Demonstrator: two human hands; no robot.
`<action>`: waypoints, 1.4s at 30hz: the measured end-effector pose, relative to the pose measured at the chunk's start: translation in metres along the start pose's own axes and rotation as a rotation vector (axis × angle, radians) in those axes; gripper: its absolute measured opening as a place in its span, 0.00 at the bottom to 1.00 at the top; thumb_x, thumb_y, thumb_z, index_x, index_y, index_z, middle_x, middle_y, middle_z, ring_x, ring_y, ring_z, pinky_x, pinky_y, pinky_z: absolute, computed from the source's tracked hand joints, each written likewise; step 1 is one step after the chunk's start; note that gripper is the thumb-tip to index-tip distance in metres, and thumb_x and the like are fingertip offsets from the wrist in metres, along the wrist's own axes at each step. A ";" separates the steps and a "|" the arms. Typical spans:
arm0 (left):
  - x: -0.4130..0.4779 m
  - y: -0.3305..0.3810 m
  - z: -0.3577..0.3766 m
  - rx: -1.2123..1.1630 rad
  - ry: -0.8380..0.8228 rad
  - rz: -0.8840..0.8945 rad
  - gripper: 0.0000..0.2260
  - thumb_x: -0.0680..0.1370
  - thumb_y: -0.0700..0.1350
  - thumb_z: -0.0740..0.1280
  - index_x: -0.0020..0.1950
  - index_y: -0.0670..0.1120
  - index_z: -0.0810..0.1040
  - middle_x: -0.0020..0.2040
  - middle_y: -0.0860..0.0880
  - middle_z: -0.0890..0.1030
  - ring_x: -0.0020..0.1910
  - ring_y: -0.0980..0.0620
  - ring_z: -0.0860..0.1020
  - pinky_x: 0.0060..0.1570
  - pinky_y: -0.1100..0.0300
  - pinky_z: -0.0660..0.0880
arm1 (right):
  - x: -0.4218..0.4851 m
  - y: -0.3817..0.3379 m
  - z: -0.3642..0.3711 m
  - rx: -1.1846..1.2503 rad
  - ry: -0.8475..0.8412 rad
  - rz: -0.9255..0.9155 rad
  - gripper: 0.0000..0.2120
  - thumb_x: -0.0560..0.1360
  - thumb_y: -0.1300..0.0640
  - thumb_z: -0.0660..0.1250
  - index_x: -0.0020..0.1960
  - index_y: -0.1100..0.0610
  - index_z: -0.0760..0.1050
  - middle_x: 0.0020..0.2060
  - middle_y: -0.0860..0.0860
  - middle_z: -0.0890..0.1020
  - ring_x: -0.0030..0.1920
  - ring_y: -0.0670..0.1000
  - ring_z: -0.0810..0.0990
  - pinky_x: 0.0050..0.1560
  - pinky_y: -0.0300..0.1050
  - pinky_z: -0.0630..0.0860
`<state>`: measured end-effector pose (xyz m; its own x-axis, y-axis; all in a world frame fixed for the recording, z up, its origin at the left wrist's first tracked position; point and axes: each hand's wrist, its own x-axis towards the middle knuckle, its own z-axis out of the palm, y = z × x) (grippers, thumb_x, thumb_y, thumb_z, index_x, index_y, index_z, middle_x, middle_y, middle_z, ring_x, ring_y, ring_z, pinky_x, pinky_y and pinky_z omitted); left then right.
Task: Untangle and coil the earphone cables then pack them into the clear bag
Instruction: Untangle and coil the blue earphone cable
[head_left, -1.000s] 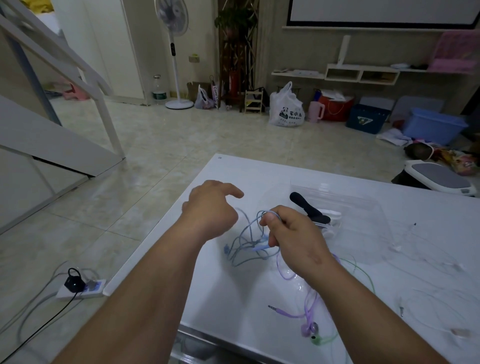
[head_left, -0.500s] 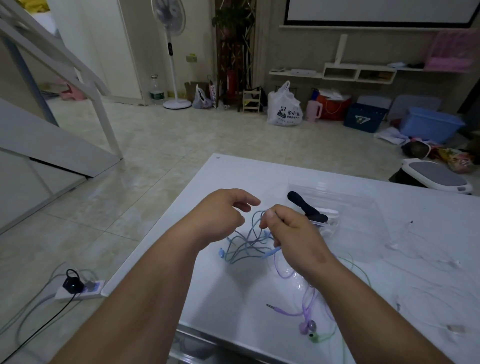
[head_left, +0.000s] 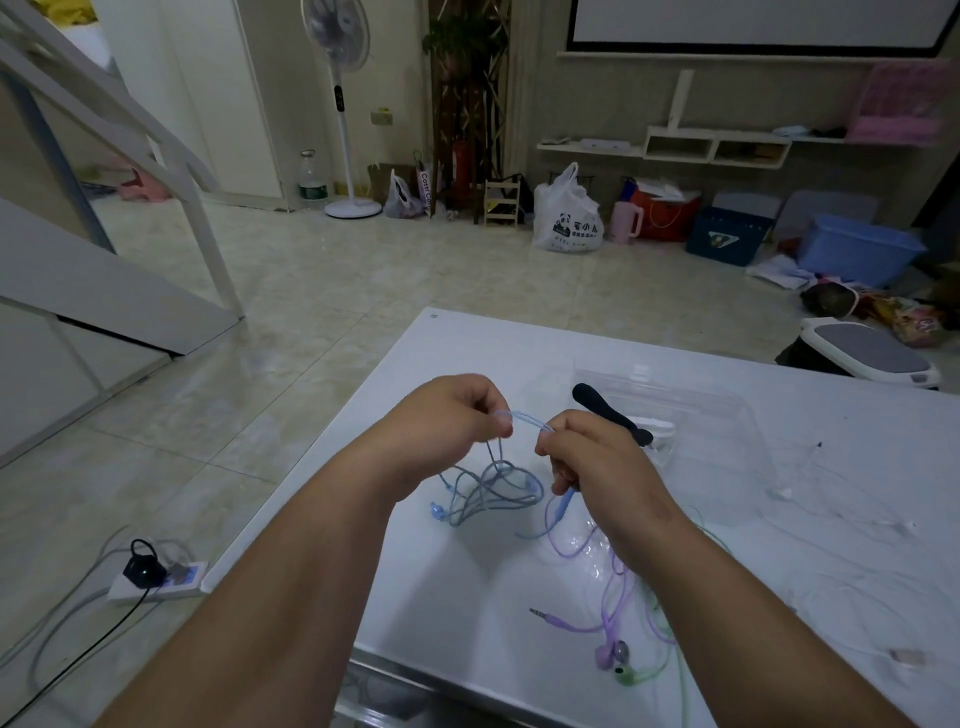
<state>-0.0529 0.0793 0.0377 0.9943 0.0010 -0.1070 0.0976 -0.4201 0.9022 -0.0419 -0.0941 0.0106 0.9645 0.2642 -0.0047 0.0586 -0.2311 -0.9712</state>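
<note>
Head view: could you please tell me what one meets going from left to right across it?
White power strip on the floor → left hand → pale blue earphone cable stretched between the hands → right hand → clear plastic bag → grey-topped white platform

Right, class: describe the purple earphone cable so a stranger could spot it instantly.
Start at the white table. Near its front edge lies the purple earphone cable, earbud beside a green earbud. Unlike the blue cable held by the left hand and right hand, it lies flat, jack pointing left.
</note>
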 end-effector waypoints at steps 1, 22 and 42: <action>0.001 0.000 -0.001 -0.028 0.060 0.016 0.06 0.76 0.41 0.67 0.40 0.48 0.78 0.45 0.44 0.84 0.40 0.49 0.71 0.42 0.55 0.66 | 0.000 0.000 -0.001 -0.013 0.014 0.007 0.09 0.71 0.56 0.65 0.36 0.61 0.73 0.25 0.48 0.72 0.33 0.51 0.71 0.41 0.49 0.69; 0.002 0.007 -0.009 -0.129 0.484 0.175 0.05 0.79 0.40 0.63 0.44 0.46 0.76 0.39 0.50 0.83 0.21 0.60 0.65 0.21 0.68 0.62 | 0.004 0.009 -0.001 -0.282 0.115 0.044 0.07 0.74 0.56 0.69 0.39 0.57 0.78 0.28 0.44 0.75 0.28 0.44 0.69 0.33 0.38 0.67; 0.006 -0.009 -0.019 0.514 0.385 0.003 0.30 0.68 0.37 0.65 0.67 0.59 0.72 0.65 0.51 0.71 0.65 0.45 0.67 0.62 0.55 0.69 | 0.000 -0.005 0.009 0.033 0.062 0.008 0.08 0.80 0.55 0.61 0.45 0.57 0.75 0.28 0.48 0.70 0.30 0.47 0.70 0.35 0.39 0.77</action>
<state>-0.0468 0.1004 0.0368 0.9484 0.2848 0.1393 0.1560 -0.8018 0.5769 -0.0442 -0.0844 0.0135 0.9790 0.2041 0.0013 0.0433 -0.2015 -0.9785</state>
